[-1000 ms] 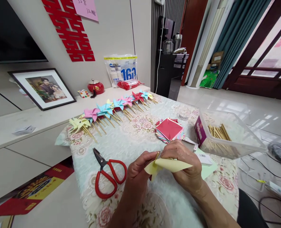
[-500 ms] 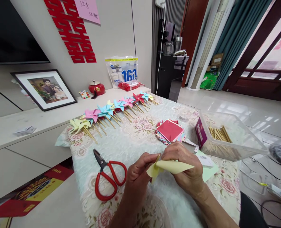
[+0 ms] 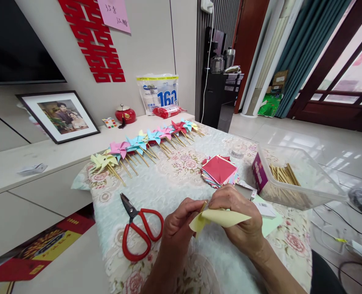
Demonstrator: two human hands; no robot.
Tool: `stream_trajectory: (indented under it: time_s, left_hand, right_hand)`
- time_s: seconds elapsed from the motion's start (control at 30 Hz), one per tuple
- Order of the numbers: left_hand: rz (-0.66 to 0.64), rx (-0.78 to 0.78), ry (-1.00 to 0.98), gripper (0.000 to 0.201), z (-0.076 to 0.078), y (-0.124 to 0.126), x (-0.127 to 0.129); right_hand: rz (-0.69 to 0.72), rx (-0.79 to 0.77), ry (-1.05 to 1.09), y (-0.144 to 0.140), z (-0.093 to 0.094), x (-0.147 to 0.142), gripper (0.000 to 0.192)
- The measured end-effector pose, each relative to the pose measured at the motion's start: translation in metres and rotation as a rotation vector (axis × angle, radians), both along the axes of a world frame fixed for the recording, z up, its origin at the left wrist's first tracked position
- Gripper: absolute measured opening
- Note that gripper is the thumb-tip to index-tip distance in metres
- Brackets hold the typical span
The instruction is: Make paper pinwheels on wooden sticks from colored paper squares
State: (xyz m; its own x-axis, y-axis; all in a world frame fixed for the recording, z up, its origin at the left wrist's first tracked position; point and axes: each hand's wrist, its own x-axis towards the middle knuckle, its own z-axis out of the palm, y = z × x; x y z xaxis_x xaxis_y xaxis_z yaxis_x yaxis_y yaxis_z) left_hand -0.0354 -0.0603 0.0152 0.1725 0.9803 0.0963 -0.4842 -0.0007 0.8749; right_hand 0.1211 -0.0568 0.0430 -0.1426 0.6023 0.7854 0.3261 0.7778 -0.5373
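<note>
Left fingers: the left hand (image 3: 176, 228) pinches the near-left corner of the yellow paper (image 3: 219, 217) between thumb and fingertips, pressed tight together.
Right fingers: the right hand (image 3: 239, 218) curls over the top of the yellow paper, with the fingertips pressed down on its far edge. The thumb is hidden under the sheet, so I cannot tell how it sits.
Where the paper is: it is up in both hands, just above the flowery cloth (image 3: 168, 183), near the person and in the middle of the table.
How to do this bit well: I think the fold comes out neat if the corners meet first and the fingers slide slowly along the edge. Thin paper bends easily, so a soft squeeze seems best.
Just left: the red scissors (image 3: 141, 230) lie flat on the cloth, near the left hand but not touching it.
Just beyond: a pile of colored paper squares (image 3: 219, 169) sits a little farther away, red on top.
Right side: a clear box (image 3: 303, 175) holds wooden sticks (image 3: 282, 173).
Far side: a row of finished pinwheels (image 3: 147, 143) lies along the far left edge of the cloth, sticks pointing toward the person.
</note>
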Motion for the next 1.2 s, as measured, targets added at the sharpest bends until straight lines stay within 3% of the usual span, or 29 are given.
stream_trajectory:
  time_s: [0.43, 0.73, 1.2]
  left_hand:
    - [-0.015, 0.035, 0.038, 0.022, -0.005, 0.002, -0.002]
    - [0.070, 0.255, 0.165, 0.019, -0.005, 0.004, -0.005]
    - [0.175, 0.419, 0.337, 0.022, -0.006, 0.001, -0.010]
  right_hand:
    - [-0.001, -0.004, -0.003, 0.000, -0.001, 0.001, 0.018]
    - [0.033, -0.020, 0.018, 0.000, 0.000, 0.001, 0.017]
    - [0.001, 0.004, -0.034, 0.001, -0.004, 0.002, 0.019]
